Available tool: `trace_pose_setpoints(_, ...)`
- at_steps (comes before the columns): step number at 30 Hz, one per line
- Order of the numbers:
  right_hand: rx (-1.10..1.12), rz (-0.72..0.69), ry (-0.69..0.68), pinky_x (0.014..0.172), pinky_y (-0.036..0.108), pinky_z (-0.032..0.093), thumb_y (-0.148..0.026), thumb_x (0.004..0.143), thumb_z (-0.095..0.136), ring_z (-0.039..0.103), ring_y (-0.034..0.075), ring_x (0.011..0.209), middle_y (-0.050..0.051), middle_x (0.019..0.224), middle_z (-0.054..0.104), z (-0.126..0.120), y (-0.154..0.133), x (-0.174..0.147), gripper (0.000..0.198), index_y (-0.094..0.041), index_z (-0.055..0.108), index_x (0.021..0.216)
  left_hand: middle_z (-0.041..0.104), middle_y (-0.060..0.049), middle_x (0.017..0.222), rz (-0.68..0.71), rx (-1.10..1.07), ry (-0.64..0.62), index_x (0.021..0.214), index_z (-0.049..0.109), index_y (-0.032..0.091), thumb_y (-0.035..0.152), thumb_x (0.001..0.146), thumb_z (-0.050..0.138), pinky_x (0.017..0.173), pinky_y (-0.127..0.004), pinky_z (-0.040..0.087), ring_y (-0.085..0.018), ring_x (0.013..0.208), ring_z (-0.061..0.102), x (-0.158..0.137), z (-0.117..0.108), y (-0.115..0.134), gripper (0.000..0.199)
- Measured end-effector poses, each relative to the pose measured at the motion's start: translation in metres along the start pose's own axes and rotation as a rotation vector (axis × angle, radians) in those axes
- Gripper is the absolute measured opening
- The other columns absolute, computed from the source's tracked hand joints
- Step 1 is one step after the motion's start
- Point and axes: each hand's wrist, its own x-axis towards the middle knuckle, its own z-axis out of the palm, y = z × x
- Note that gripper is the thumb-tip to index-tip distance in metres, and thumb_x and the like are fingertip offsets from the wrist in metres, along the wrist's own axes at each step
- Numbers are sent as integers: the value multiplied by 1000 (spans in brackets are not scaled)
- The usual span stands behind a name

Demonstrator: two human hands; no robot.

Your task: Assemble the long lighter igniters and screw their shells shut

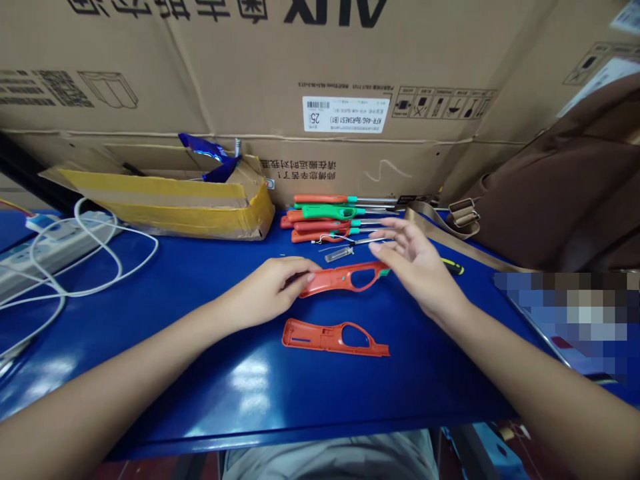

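My left hand (280, 283) is closed on the left end of an orange lighter shell half (327, 281), a long-lighter casing with an oval trigger opening and a green piece at its right end. My right hand (417, 260) is at the shell's right end, thumb and index finger round a thin metal tube (367, 241) with thin wires at its left end. A clear fuel tank (339, 254) lies just beyond the held shell. Nearer me, a second orange shell half (335, 338) rests on the blue table, its hollow inner side up.
Several orange, red and green long lighters (320, 225) are piled at the back. A yellow-taped cardboard box (200, 207) and a power strip (60, 247) with white cables stand left. A yellow-and-black tool handle (453, 267) and brown bag (555, 167) are right; a large carton (240, 80) stands behind.
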Motion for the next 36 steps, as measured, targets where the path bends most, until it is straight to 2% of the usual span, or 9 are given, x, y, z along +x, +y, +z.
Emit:
trace_pose_setpoints(5, -464, -178, 72, 75, 40, 53, -34, 83, 66, 62, 23, 92, 11, 119, 62, -25, 8, 17, 37, -23, 55, 117, 72, -5, 102, 21, 109, -209, 109, 72, 19, 25, 99, 50, 79, -28, 53, -17, 87, 68, -1, -12, -10, 24)
trace_pose_setpoints(8, -758, -288, -16, 87, 47, 52, -29, 85, 62, 61, 27, 98, 11, 116, 61, -37, 9, 19, 29, -22, 59, 113, 69, -6, 112, 26, 256, -134, 116, 70, 21, 29, 99, 54, 84, -31, 52, -19, 96, 67, -3, -12, -6, 25)
trace_pose_setpoints(11, -948, -205, -265, 95, 51, 50, -32, 84, 67, 61, 31, 105, 12, 114, 60, -47, 6, 16, 27, -22, 64, 109, 68, -7, 109, 128, 458, -28, 111, 71, 20, 38, 101, 54, 87, -36, 49, -24, 101, 64, -7, -11, 7, 26)
trace_pose_setpoints(15, -1062, -106, -501, 97, 49, 50, -33, 84, 71, 60, 31, 110, 10, 109, 61, -51, 4, 12, 24, -23, 67, 105, 68, -2, 89, 313, 443, -185, 93, 70, 21, 49, 97, 60, 74, -33, 45, -20, 83, 60, -13, -3, 26, 30)
trace_pose_setpoints(20, -1124, -126, -489, 93, 45, 50, -24, 88, 64, 61, 28, 102, 9, 102, 62, -47, 7, 12, 4, -21, 65, 91, 67, 0, 76, 356, 480, -253, 85, 68, 19, 44, 91, 68, 66, -33, 40, -19, 75, 57, -15, 9, 27, 26)
trace_pose_setpoints(24, -1157, -135, -455, 89, 46, 51, -24, 89, 63, 63, 29, 99, 9, 98, 64, -49, 11, 14, 5, -21, 63, 85, 69, 0, 79, 296, 481, -230, 88, 69, 20, 45, 93, 66, 67, -32, 39, -19, 74, 57, -13, 8, 22, 26)
trace_pose_setpoints(28, -1138, -198, -373, 99, 50, 50, -35, 91, 63, 61, 33, 113, 14, 119, 64, -46, 13, 17, 29, -20, 65, 115, 70, -1, 82, 264, 507, -225, 91, 69, 20, 45, 93, 65, 68, -33, 40, -20, 77, 58, -13, 6, 22, 26)
trace_pose_setpoints(31, -1084, -319, -259, 111, 54, 43, -37, 99, 49, 51, 34, 133, 16, 145, 55, -38, 21, 19, 47, -19, 53, 142, 70, -1, 82, 263, 513, -225, 91, 70, 21, 46, 93, 65, 68, -33, 41, -20, 78, 60, -13, 6, 22, 26)
trace_pose_setpoints(36, -1095, -324, -297, 116, 70, 28, -32, 100, 42, 44, 37, 141, 17, 153, 52, -25, 41, 22, 50, -18, 48, 148, 69, -2, 78, 276, 517, -198, 88, 70, 20, 44, 92, 66, 67, -32, 41, -20, 75, 60, -13, 6, 24, 25)
